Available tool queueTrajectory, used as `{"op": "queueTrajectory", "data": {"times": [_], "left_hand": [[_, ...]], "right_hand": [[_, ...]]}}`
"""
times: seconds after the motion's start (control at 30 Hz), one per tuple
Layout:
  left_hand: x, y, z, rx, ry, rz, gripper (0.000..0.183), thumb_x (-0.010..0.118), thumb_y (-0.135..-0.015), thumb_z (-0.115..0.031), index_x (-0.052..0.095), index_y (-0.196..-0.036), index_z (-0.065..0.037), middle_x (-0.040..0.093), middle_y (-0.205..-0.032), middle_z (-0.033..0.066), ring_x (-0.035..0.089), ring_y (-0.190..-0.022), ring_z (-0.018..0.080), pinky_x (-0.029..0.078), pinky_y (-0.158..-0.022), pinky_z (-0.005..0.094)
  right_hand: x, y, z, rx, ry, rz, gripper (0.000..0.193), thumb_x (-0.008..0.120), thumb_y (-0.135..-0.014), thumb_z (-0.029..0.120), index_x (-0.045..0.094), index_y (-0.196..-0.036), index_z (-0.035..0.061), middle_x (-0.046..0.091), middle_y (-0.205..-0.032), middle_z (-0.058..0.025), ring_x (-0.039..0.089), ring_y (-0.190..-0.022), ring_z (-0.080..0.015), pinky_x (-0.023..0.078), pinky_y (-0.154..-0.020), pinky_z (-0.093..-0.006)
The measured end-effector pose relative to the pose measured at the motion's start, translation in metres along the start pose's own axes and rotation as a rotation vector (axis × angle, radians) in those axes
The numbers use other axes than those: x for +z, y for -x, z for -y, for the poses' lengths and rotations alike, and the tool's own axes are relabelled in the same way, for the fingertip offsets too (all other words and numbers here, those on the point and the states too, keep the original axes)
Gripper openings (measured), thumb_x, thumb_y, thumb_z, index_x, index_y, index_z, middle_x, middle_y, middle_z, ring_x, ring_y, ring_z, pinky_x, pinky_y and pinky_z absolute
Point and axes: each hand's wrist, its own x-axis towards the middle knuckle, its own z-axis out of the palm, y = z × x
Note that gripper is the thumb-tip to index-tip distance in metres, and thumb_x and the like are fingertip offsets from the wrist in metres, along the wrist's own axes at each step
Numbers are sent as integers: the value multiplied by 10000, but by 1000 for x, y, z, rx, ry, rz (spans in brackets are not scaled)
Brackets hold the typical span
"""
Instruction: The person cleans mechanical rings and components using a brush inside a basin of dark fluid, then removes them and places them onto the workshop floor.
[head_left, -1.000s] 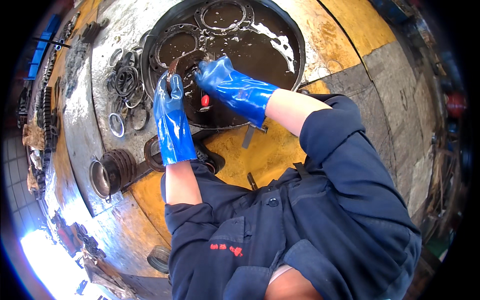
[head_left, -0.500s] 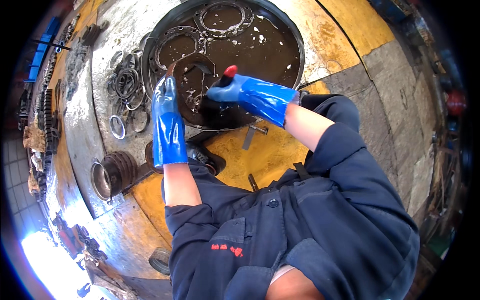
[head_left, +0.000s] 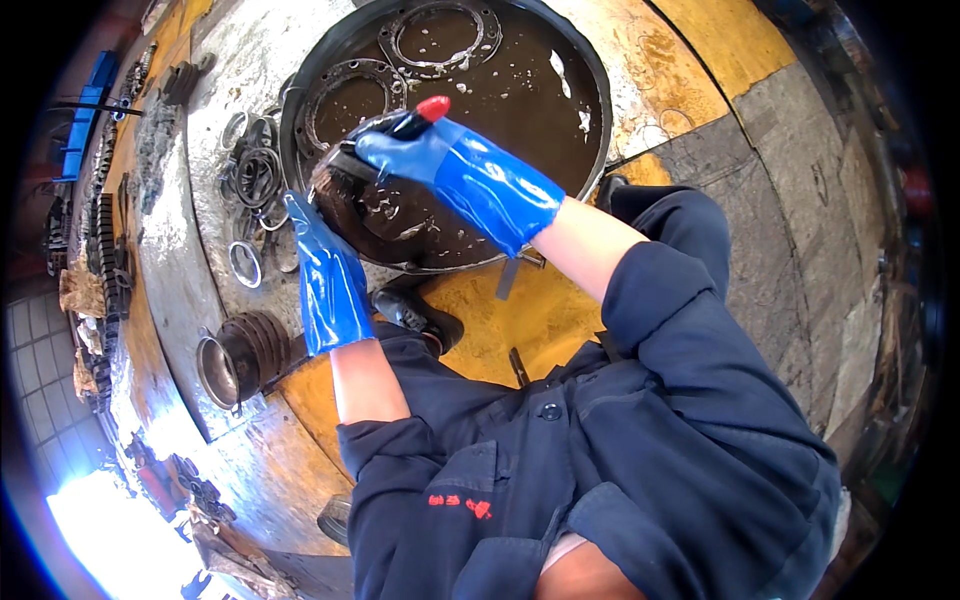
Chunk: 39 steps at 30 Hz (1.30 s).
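Bright blue gloves (head_left: 335,290) stand out to me against brown liquid (head_left: 510,115) in a black basin (head_left: 602,85), with a red-and-black handle (head_left: 432,108), red-marked navy jacket (head_left: 690,400) and yellow-and-grey patchwork floor (head_left: 565,310).

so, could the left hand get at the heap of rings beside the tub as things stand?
Likely yes: the heap of rings lies just left of the left hand, with nothing visible blocking. Whether that hand grips the dark curved part at the tub is unclear.
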Motion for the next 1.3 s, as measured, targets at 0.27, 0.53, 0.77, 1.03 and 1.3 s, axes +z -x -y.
{"op": "queueTrajectory", "data": {"times": [0.27, 0.53, 0.77, 1.03, 1.3], "left_hand": [[-47, 16, 0, -19, -78, -20, 585, 711, -1005, -465, 648, -1373, -14, 727, -1239, 116, 720, -1014, 252, 595, -932, 377], [3, 29, -4, -9, -133, 133, 529, 757, -999, -349, 637, -1395, -19, 727, -1250, 115, 718, -1036, 240, 589, -948, 368], [38, 51, 4, 391, -441, 140, 508, 765, -873, 93, 670, -1358, -22, 737, -1212, 77, 702, -1033, 174, 572, -931, 314], [47, 60, -5, 317, -545, 319, 425, 847, -812, -90, 720, -1214, -38, 769, -1042, 36, 712, -913, 180, 558, -834, 332], [63, 65, 1, 627, -894, 277, 646, 801, -794, -136, 632, -1398, 18, 713, -1263, 160, 685, -1149, 232, 525, -1026, 358]], "right_hand": [[-16, 23, 14, 496, -198, -339, 325, 587, -1006, 278, 770, -848, 61, 732, -768, -30, 650, -724, -135, 527, -716, -331], [-51, 61, 5, 675, 143, -329, 474, 666, -900, 439, 766, -1037, -4, 768, -925, -138, 711, -862, -227, 539, -806, -377], [-84, 5, 37, 406, 11, -202, 412, 748, -867, 445, 799, -1019, 65, 765, -894, -76, 691, -825, -153, 532, -751, -333], [-55, -15, 125, 334, 410, -30, 333, 808, -847, 393, 805, -951, 77, 748, -854, -69, 678, -783, -152, 530, -731, -329], [-110, -15, 26, 499, -166, -236, 274, 708, -991, 338, 829, -1137, 141, 713, -845, 11, 582, -702, -72, 493, -668, -245]]}}
